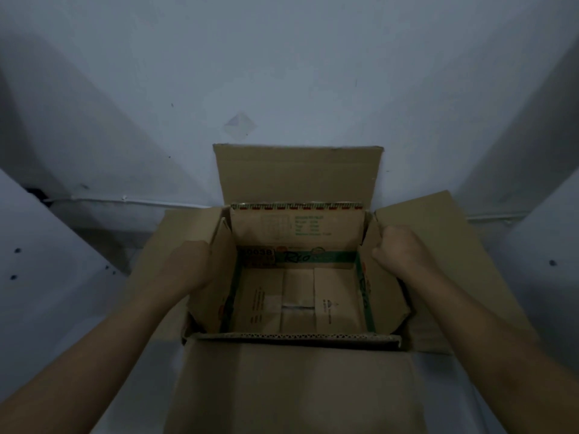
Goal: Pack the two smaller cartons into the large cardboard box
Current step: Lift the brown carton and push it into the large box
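The large cardboard box stands open on the floor with all its flaps spread outward. A smaller carton with a green printed band sits inside it, open at the top, and its taped bottom shows. My left hand is against the outside of this carton's left wall, fingers hidden behind the wall. My right hand is clenched on the upper edge of the carton's right wall. I can make out only one smaller carton; any second one is hidden.
A pale wall rises right behind the box, whose back flap leans against it. A thin white cable runs along the wall's foot. Pale surfaces flank the box left and right. The light is dim.
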